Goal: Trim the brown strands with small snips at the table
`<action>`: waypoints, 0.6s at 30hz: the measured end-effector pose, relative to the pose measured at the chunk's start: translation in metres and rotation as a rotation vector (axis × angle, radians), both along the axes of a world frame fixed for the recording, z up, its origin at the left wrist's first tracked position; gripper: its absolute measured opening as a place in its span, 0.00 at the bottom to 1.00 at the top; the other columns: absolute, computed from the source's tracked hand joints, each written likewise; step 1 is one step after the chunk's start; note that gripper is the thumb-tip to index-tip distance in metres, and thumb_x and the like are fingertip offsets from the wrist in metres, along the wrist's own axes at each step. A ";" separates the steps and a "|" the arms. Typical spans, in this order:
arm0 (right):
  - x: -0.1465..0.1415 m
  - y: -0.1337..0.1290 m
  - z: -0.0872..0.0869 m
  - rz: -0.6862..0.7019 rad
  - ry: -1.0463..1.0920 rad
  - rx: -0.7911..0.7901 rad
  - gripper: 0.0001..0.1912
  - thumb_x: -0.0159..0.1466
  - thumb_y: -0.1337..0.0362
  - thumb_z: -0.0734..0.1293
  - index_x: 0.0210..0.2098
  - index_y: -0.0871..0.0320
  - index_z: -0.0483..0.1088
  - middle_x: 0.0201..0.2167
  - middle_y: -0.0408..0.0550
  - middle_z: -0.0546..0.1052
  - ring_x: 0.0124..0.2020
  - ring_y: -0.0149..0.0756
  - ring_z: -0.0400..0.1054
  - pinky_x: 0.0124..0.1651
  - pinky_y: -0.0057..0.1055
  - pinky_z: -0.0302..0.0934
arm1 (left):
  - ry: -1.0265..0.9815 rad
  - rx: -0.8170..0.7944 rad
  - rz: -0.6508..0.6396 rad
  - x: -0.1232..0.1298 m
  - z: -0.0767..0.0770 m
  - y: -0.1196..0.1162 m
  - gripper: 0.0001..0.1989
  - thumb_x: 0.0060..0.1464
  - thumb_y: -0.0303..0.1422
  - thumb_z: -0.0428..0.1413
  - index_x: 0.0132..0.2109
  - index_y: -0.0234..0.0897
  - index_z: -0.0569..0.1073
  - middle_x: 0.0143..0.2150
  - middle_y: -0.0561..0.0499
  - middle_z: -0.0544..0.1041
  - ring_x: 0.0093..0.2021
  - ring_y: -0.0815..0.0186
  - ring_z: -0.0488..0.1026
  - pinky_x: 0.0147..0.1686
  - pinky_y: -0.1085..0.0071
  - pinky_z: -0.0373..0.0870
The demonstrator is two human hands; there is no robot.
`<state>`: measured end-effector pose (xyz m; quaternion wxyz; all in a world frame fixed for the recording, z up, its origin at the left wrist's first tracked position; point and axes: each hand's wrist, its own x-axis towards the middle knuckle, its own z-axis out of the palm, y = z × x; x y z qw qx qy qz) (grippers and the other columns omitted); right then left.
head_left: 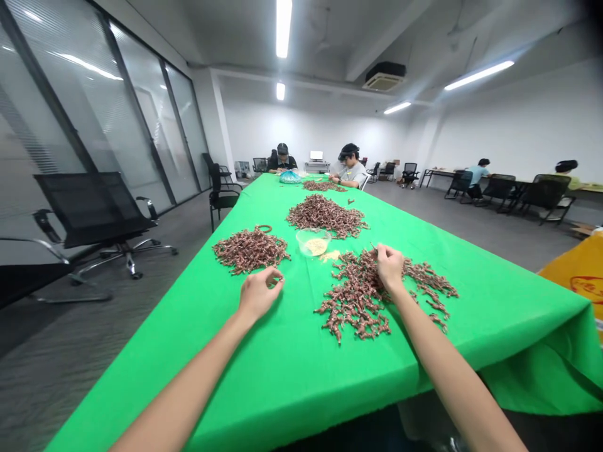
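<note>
A green cloth [301, 376] covers the long table in front of me. My right hand [389, 267] rests at the top of a spread pile of small brown pieces [358, 301], its fingertips pinched on what looks like one thin piece. My left hand [259, 294] hovers over bare cloth, its thumb and forefinger curled toward each other. Beyond it lies another brown pile [251, 250]. Between the hands stands a clear bowl [313, 242] holding pale yellow grains, with some spilled beside it [330, 255]. Two more piles [325, 216] stretch farther up the table.
Two seated people [348, 166] work at the far end of the table, near a blue bag [289, 177]. Black office chairs [94, 210] stand along the glass wall on the left. A yellow bag [577, 276] sits past the right table edge. Other people sit at a table beyond.
</note>
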<state>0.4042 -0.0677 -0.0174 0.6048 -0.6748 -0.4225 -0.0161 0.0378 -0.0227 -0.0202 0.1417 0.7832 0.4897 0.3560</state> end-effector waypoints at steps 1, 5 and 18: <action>0.001 0.000 -0.001 -0.006 0.002 -0.001 0.29 0.65 0.43 0.56 0.20 0.58 0.70 0.17 0.46 0.70 0.24 0.36 0.62 0.31 0.31 0.55 | 0.003 0.003 0.013 -0.002 0.000 0.001 0.08 0.55 0.38 0.57 0.39 0.41 0.78 0.34 0.53 0.83 0.36 0.62 0.80 0.41 0.69 0.73; 0.005 0.000 -0.004 -0.040 0.000 0.000 0.29 0.65 0.45 0.56 0.21 0.58 0.71 0.17 0.46 0.71 0.23 0.35 0.61 0.31 0.32 0.54 | 0.003 0.004 0.047 -0.008 0.000 0.006 0.08 0.54 0.36 0.56 0.40 0.42 0.77 0.38 0.53 0.84 0.39 0.63 0.81 0.44 0.69 0.73; 0.019 0.003 -0.015 -0.074 0.008 -0.023 0.25 0.63 0.50 0.57 0.20 0.58 0.71 0.19 0.48 0.73 0.23 0.36 0.62 0.31 0.34 0.50 | 0.101 -0.029 0.179 -0.017 0.006 0.009 0.12 0.54 0.36 0.57 0.45 0.43 0.78 0.41 0.50 0.85 0.45 0.58 0.80 0.45 0.67 0.71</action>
